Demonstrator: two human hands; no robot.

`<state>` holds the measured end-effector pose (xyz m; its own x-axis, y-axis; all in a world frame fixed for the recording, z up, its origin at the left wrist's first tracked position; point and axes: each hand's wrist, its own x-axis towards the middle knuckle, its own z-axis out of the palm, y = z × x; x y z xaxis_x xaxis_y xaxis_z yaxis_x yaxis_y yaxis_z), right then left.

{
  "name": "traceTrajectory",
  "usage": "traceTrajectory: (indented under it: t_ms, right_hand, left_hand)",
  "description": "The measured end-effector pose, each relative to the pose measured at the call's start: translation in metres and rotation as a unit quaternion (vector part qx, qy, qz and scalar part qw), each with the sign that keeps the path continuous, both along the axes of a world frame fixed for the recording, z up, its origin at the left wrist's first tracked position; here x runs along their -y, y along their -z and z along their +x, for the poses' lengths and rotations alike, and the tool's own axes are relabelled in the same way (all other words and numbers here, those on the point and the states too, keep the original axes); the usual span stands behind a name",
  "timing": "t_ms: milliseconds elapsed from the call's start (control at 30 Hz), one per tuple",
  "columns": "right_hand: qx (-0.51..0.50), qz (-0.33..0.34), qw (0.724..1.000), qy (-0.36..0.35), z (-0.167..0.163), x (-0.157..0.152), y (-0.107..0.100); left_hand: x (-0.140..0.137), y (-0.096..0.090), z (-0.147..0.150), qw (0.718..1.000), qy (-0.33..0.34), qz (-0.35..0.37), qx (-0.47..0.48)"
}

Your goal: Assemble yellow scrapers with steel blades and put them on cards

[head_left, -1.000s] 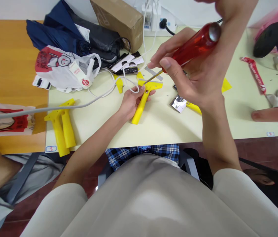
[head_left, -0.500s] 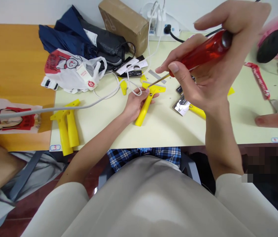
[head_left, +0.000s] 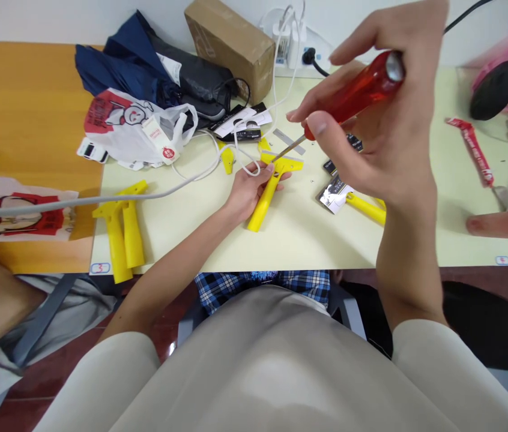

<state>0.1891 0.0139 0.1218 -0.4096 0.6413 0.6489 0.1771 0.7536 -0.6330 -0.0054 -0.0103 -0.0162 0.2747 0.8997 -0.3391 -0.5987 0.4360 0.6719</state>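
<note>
My left hand [head_left: 247, 189] is closed round the neck of a yellow scraper [head_left: 263, 204], whose wide head faces away from me and whose handle slants toward me. Up in front of me, my right hand [head_left: 384, 126] grips a screwdriver [head_left: 355, 93] by its clear red handle. The metal shaft runs down to the left, and its tip meets the scraper's head beside my left thumb. A thin grey blade [head_left: 289, 141] lies flat just beyond the head. A small yellow piece [head_left: 226, 157] rests to the left of it.
Two yellow scraper handles [head_left: 121, 234] overhang the front edge at left. A white cable [head_left: 182, 186] crosses the table near my left hand. Blade packs [head_left: 332, 193] and another yellow handle [head_left: 366, 207] lie at right. Bags, a cardboard box [head_left: 236, 45] and a power strip line the back.
My right hand has turned and shifted slightly left with the screwdriver, its tip staying at the scraper head. My left hand and the scraper have hardly moved.
</note>
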Motion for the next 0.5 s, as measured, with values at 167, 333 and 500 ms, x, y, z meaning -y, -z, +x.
traceTrajectory:
  t_ms: [167,333,500]
  right_hand:
    - [-0.029,-0.018,0.999,0.042,-0.004,-0.004,-0.008]
    - [-0.017,0.02,0.99,0.139,-0.012,-0.008,-0.009]
    - [0.023,-0.01,1.0,0.018,-0.015,-0.016,-0.03]
  left_hand:
    - [0.002,0.005,0.001,0.999,0.017,0.03,-0.01]
    - [0.004,0.003,0.004,0.997,0.03,0.04,-0.051]
    - [0.002,0.001,0.001,0.998,0.017,0.036,-0.049]
